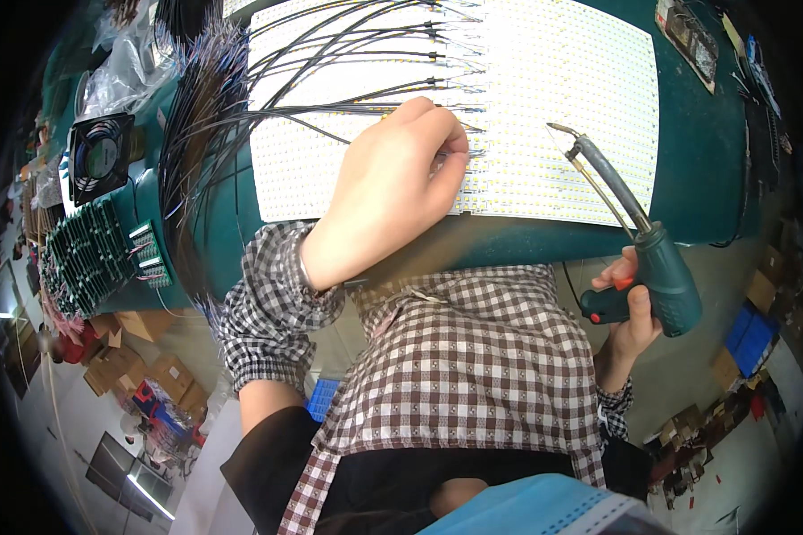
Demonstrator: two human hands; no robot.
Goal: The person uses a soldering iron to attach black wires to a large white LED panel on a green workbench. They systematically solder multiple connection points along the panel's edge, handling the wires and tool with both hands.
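Note:
My left hand [400,169] is over the middle of a white LED panel [571,80], thumb and forefinger pinched together on the thin end of a black cable [321,109]. Several more black cables run across the panel's left half, their fine wire ends lying along its central seam. In my right hand [632,308] is a green soldering gun [667,281], gripped by its handle. Its bent tip [558,127] points up and left above the panel's right half, apart from the wires. A thin solder feed tube runs beside the barrel.
A thick bundle of black cables [192,134] hangs over the left of the green table [709,169]. Beyond it are a black fan [101,158], stacked green circuit boards [85,254] and clear plastic bags [120,71]. Tools lie at the far right. Cardboard boxes [165,379] stand on the floor.

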